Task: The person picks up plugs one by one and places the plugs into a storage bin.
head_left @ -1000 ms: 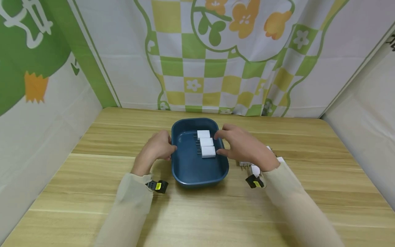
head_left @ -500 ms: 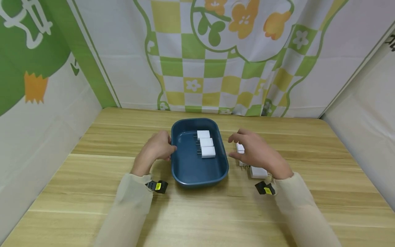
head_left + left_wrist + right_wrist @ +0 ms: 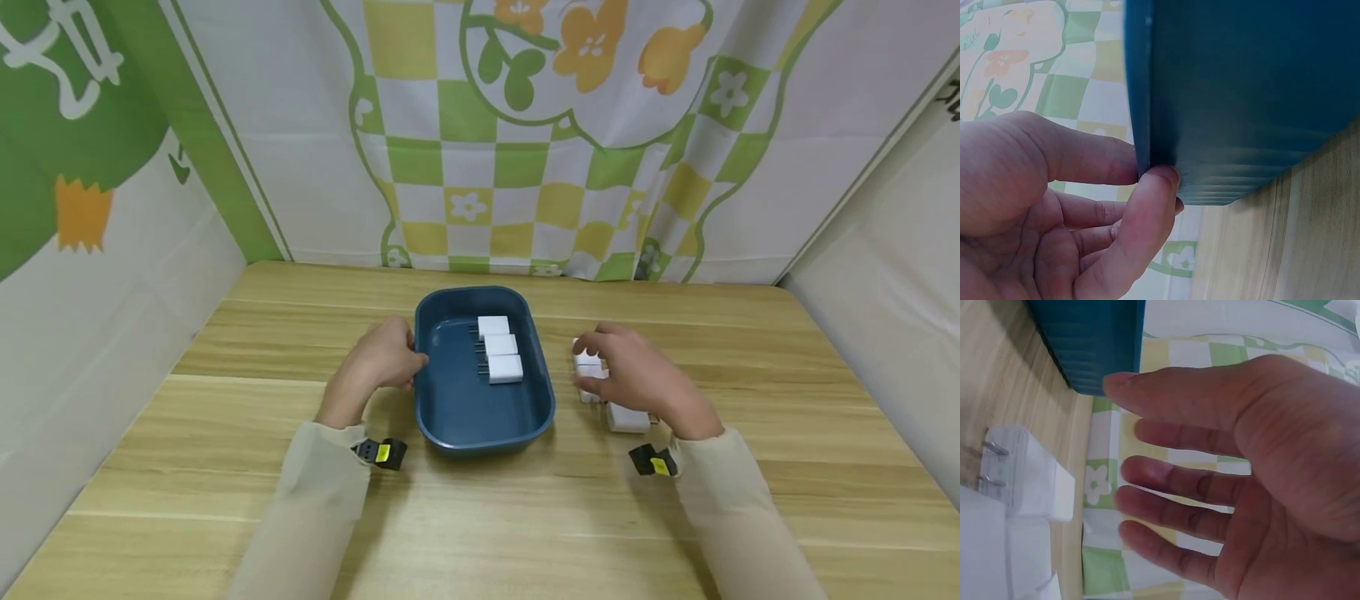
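Note:
My left hand pinches the left rim of a dark blue rectangular tub, thumb and index finger meeting at its edge in the left wrist view. Inside the tub, three white plug-in chargers lie in a column, their metal prongs pointing left. My right hand hovers over more white chargers on the table, right of the tub. Its fingers are spread and relaxed, with nothing between them. In the right wrist view a charger with two prongs shows below the fingertips. Some of these chargers are partly hidden by the hand.
The wooden table runs up to a checked, flower-printed curtain at the back. White and green cloth closes off the left side, white cloth the right. Each wrist wears a small black camera on a strap.
My right hand has moved from the tub's right rim, rightward and slightly nearer me, to over the loose chargers. My left hand and the tub have stayed in place.

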`<state>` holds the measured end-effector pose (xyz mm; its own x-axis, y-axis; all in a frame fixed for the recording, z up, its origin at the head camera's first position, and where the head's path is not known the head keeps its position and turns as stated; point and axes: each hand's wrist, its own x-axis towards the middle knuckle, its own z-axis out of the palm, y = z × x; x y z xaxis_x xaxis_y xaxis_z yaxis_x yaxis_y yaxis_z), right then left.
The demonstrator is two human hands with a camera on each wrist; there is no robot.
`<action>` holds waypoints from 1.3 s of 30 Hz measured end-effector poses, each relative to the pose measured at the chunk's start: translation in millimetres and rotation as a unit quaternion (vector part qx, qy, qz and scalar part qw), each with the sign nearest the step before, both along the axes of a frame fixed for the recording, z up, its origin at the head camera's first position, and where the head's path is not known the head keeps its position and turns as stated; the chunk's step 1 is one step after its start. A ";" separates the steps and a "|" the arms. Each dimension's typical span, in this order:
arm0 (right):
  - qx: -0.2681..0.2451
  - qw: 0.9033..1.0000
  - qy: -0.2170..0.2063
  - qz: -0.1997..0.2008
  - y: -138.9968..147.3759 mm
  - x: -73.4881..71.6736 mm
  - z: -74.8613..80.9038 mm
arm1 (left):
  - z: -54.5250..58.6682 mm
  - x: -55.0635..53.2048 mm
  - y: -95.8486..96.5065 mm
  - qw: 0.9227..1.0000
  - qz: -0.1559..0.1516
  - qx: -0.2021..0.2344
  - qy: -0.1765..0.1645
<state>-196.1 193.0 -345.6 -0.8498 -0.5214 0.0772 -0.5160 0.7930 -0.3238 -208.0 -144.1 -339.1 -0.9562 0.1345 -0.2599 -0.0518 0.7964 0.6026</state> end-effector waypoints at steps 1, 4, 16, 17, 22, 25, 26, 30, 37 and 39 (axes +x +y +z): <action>0.004 1.000 -0.005 -0.001 1.4 -0.2 0.2 | -0.1 0.0 -0.1 1.000 0.000 0.002 0.000; 0.016 1.000 -0.021 -0.007 7.0 -0.5 0.5 | -0.3 0.0 -0.2 1.000 -0.001 0.003 0.001; 0.035 0.999 -0.023 -0.005 14.9 -2.3 -0.3 | 0.6 0.2 -1.0 1.000 -0.001 -0.001 -0.001; 0.037 0.999 -0.025 -0.005 14.3 -2.6 -1.2 | 0.8 0.3 -0.9 1.000 0.000 -0.001 -0.002; 0.044 0.998 -0.035 -0.012 11.9 -4.0 -7.3 | 1.0 0.6 -0.4 1.000 0.002 0.001 -0.003; 0.049 0.998 -0.035 -0.019 11.3 -4.4 -10.6 | 0.8 0.8 -0.1 1.000 0.002 0.002 -0.001; 0.051 0.998 -0.037 -0.023 11.0 -4.6 -11.6 | 0.6 0.9 -0.1 1.000 0.002 0.002 0.000; 0.054 0.997 -0.042 -0.035 9.5 -5.2 -14.0 | 0.1 1.0 0.1 1.000 0.000 0.001 0.005; 0.067 0.996 -0.042 -0.048 7.1 -3.9 -15.8 | 0.4 1.2 0.3 1.000 0.003 -0.002 0.005; 0.072 0.995 -0.040 -0.056 5.5 -3.6 -16.8 | 0.5 1.3 0.1 1.000 0.002 -0.002 0.006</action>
